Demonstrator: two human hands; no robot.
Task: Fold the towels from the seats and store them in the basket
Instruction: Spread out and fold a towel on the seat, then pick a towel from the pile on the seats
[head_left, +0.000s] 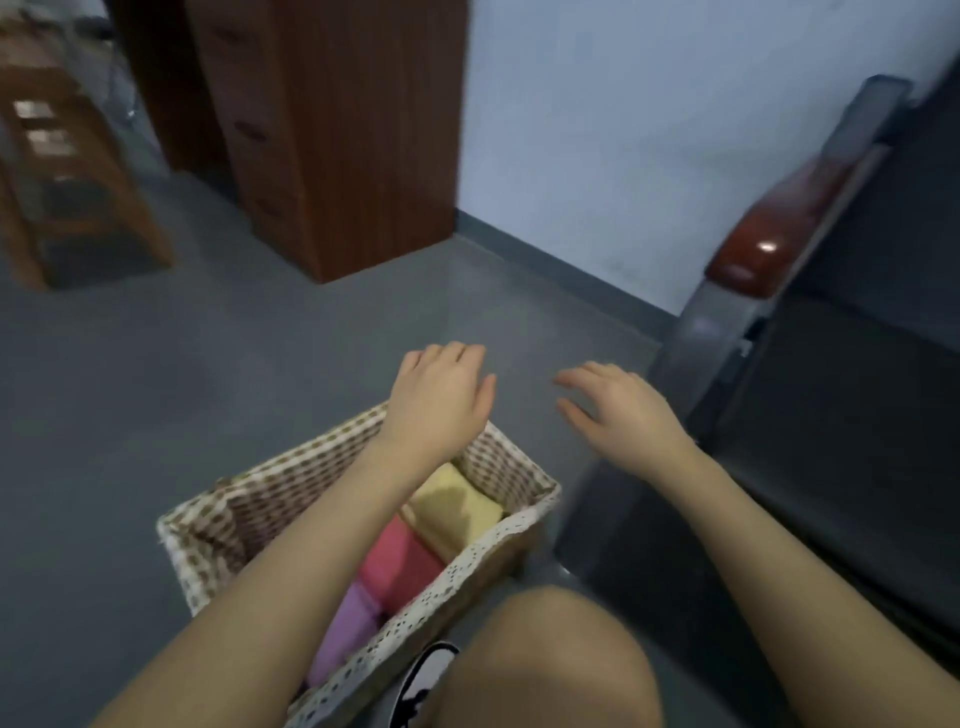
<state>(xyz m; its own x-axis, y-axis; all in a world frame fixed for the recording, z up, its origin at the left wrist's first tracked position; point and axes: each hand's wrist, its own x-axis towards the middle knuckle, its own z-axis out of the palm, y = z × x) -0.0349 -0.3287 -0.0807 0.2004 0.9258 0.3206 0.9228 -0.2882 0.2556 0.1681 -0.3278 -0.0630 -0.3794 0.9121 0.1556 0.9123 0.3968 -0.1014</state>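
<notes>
The grey floor (218, 374) fills most of the view, with a brown wooden cabinet (332, 135) at twelve o'clock and a row of dark seats (831, 415) with a glossy red-brown armrest (753, 254) running down the three o'clock side. No towel shows on the visible stretch of seat, though motion blur makes that side hard to read.

At six o'clock stands the woven basket (509, 467) with its lace-edged liner. Inside, three folded towels lie side by side: the yellow towel (457, 506) at the far end, the pink towel (400, 561) in the middle, the purple towel (348, 631) nearest.

Above the basket's far rim, the left hand (441, 395) hangs empty, fingers relaxed and loosely bent. The right hand (618, 405), just at its three o'clock, is also empty, fingers spread and straight.

Storing looks finished for these three; the hands seem between steps. The next move probably calls for turning toward the seats to find any remaining towel and lifting it by its corners.
</notes>
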